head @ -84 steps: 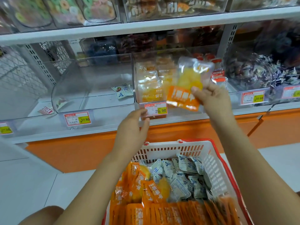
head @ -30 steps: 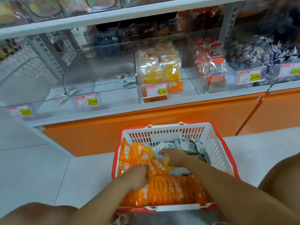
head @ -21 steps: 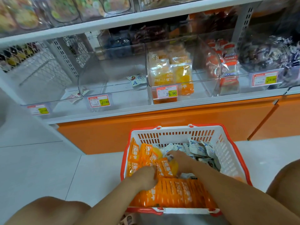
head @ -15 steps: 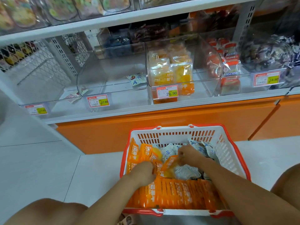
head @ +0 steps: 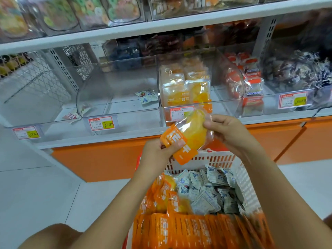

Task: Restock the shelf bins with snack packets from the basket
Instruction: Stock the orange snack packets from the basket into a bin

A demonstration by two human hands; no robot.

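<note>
Holding one orange snack packet (head: 186, 136) up between basket (head: 246, 178) and shelf: left hand (head: 159, 152) pinches its printed end, right hand (head: 227, 131) pinches the clear end, likely squaring it for the matching bin (head: 213, 56). More packets remain in basket.

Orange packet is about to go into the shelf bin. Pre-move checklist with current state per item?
1. Grip: orange packet is held at both ends, by the left hand and the right hand: ok.
2. Target: the bin straight ahead holds matching packets: ok.
3. Room: bare bin floor shows to the right of those packets: ok.
4. Path: nothing lies between the packet and the bin's open top: ok.
5. Packet seal intact: too blurred, cannot tell.
</note>
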